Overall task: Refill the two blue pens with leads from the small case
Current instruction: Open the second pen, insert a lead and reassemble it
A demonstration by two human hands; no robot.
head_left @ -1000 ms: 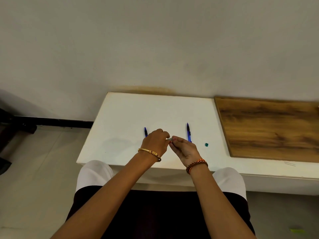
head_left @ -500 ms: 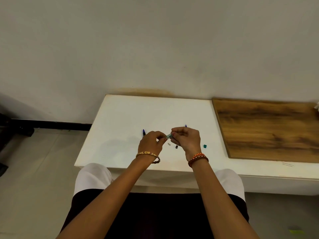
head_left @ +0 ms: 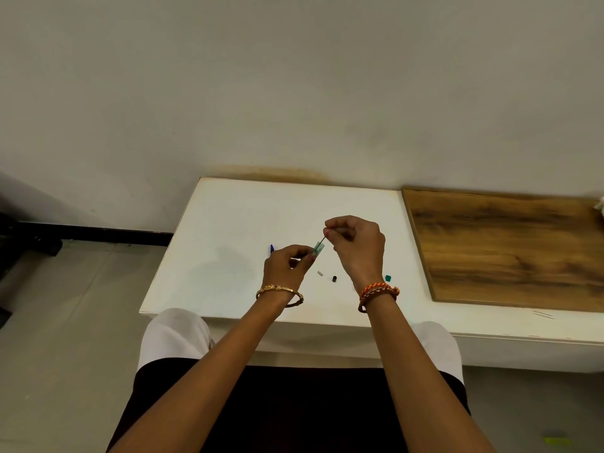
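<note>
We hold the small case [head_left: 318,249] in our left hand [head_left: 287,266], fingers pinching its lower end, its long axis tilted up and right. Our right hand [head_left: 356,243] pinches 1 lead [head_left: 322,240] just above its mouth; 1 blue pen [head_left: 272,248] peeks out behind the left hand.

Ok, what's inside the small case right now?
One thin lead sticks out of the small case, pinched by the right hand; the left hand holds the case's lower end. Its green tint and the fingers hide whether more leads remain inside.
</note>
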